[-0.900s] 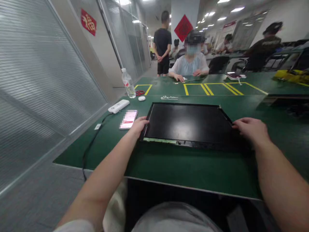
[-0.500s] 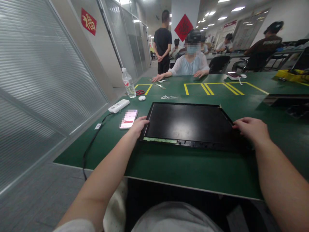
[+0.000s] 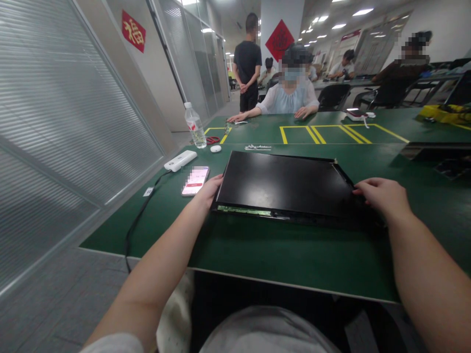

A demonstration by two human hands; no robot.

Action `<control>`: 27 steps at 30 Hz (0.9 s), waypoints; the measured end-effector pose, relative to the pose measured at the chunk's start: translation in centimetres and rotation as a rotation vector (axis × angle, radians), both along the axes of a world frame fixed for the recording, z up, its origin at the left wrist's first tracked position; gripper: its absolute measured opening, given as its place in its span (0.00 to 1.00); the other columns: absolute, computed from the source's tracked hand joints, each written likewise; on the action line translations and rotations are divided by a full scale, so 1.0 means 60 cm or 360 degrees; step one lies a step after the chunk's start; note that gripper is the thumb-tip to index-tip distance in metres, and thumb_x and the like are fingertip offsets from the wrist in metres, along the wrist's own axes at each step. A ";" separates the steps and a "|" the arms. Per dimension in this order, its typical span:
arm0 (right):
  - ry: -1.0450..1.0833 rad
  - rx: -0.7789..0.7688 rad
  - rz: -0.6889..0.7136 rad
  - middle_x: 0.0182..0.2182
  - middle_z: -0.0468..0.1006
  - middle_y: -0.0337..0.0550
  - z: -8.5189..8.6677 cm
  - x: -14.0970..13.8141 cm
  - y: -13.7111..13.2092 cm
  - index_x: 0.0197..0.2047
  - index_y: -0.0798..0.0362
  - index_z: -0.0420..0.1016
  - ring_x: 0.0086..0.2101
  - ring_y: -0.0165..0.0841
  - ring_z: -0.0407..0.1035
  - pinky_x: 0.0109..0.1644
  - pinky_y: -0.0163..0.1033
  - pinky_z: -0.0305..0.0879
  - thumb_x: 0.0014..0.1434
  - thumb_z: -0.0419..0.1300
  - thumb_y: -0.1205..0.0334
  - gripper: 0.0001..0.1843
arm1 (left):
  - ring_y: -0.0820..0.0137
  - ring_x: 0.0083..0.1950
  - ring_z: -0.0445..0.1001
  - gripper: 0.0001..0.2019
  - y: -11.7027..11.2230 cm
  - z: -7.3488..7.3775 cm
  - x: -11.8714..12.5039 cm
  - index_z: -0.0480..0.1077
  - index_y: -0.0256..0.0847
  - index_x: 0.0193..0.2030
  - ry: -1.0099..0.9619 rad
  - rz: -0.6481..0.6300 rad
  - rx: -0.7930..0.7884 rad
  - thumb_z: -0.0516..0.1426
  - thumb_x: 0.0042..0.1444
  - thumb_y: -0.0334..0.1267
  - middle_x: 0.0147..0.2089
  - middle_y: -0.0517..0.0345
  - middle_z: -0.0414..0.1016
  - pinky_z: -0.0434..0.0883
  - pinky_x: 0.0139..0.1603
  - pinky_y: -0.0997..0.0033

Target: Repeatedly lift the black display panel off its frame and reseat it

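A flat black screen panel (image 3: 287, 184) lies on the green table (image 3: 279, 255) in front of me, with a strip of green circuit board along its near edge. Its left side sits a little above the black frame beneath it. My left hand (image 3: 208, 192) grips the panel's left edge, fingers tucked under it. My right hand (image 3: 382, 195) rests curled over the right edge of the panel and frame.
A phone (image 3: 195, 180) with a lit screen lies just left of my left hand. Beyond it are a white power strip (image 3: 180, 161) with a black cable, a water bottle (image 3: 195, 126), red scissors (image 3: 212, 140) and small white parts (image 3: 258, 146). A masked person (image 3: 290, 93) sits opposite.
The panel's left side has come up off the frame under my left hand. My right hand has stayed in place. The person opposite has reached further out to the left.
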State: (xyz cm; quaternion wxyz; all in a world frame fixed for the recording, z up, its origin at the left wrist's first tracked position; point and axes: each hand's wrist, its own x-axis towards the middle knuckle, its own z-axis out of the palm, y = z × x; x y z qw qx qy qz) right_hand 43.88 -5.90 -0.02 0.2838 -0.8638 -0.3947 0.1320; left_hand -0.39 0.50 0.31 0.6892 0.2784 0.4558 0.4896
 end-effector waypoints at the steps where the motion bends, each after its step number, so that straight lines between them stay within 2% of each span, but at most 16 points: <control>1: -0.0005 -0.0003 0.0003 0.27 0.81 0.40 0.000 0.001 0.001 0.33 0.50 0.82 0.24 0.34 0.71 0.35 0.41 0.65 0.50 0.60 0.58 0.11 | 0.66 0.27 0.82 0.28 0.000 -0.001 0.000 0.70 0.35 0.60 0.0029 0.0003 0.0005 0.68 0.52 0.24 0.34 0.53 0.83 0.80 0.32 0.68; 5: -0.0024 0.0002 0.0012 0.26 0.81 0.40 0.000 0.004 0.002 0.33 0.49 0.82 0.24 0.34 0.71 0.34 0.41 0.66 0.49 0.60 0.57 0.11 | 0.69 0.23 0.79 0.43 -0.004 -0.002 -0.002 0.60 0.40 0.70 0.0230 0.0141 0.0000 0.71 0.48 0.25 0.34 0.57 0.83 0.76 0.25 0.73; 7: -0.0017 0.0009 0.0016 0.26 0.81 0.40 0.001 0.004 0.001 0.32 0.49 0.82 0.23 0.34 0.71 0.33 0.41 0.65 0.48 0.60 0.58 0.10 | 0.68 0.24 0.79 0.45 -0.008 -0.001 -0.002 0.59 0.41 0.72 0.0316 0.0148 0.0043 0.71 0.48 0.27 0.34 0.56 0.83 0.75 0.24 0.74; 13: -0.0033 -0.0013 0.0010 0.26 0.80 0.40 0.004 0.000 -0.002 0.32 0.49 0.81 0.23 0.33 0.70 0.35 0.40 0.65 0.50 0.60 0.58 0.10 | 0.66 0.31 0.83 0.30 -0.019 0.010 0.007 0.74 0.37 0.59 0.0394 0.0072 0.0178 0.72 0.49 0.33 0.36 0.53 0.84 0.78 0.31 0.72; 16: -0.0009 -0.0025 -0.0006 0.27 0.81 0.39 0.005 -0.001 -0.002 0.33 0.49 0.82 0.23 0.33 0.70 0.36 0.40 0.66 0.50 0.60 0.58 0.10 | 0.67 0.30 0.82 0.25 -0.022 0.014 0.012 0.77 0.37 0.54 0.0397 0.0087 0.0192 0.72 0.48 0.32 0.34 0.54 0.84 0.77 0.30 0.73; 20: -0.0018 -0.0038 0.0000 0.28 0.81 0.40 0.005 -0.001 -0.001 0.33 0.49 0.82 0.24 0.32 0.70 0.35 0.40 0.66 0.50 0.60 0.57 0.10 | 0.69 0.25 0.79 0.23 -0.021 0.013 0.010 0.77 0.36 0.53 0.0405 0.0103 0.0164 0.69 0.48 0.27 0.31 0.55 0.83 0.75 0.25 0.75; 27: -0.0028 0.0057 0.0026 0.26 0.81 0.40 -0.005 0.006 0.001 0.31 0.50 0.82 0.23 0.34 0.70 0.33 0.41 0.66 0.48 0.60 0.57 0.10 | 0.67 0.22 0.78 0.23 -0.016 0.003 0.003 0.78 0.34 0.52 0.0457 0.0075 0.0144 0.65 0.46 0.21 0.26 0.55 0.81 0.71 0.20 0.75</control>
